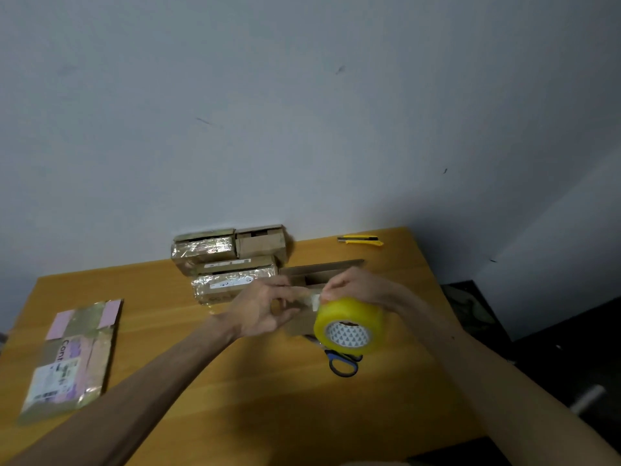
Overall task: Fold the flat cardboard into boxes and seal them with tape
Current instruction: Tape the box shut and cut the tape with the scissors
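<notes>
- The left hand and right hand meet close together at the middle of the frame, above the light wooden table.
- The right hand's fingers curl over the top of a fat roll of yellow-tinted clear tape, held on edge with its white core facing the camera.
- The left hand grips the near edge of an open brown cardboard box; a short strip of tape runs from the roll to that edge. Blur hides the exact fingertip contact.
- The box stands just right of a stack of tape-wrapped brown boxes, which sits against the grey wall at the table's far edge.
- Blue-handled scissors lie on the table directly under the roll.
- Two yellow utility knives lie near the table's far right corner, well apart from the hands.
- A flat, tape-covered pink package lies at the lower left, near the table's left edge.
- Bare table spreads between the forearms and along the near edge.
</notes>
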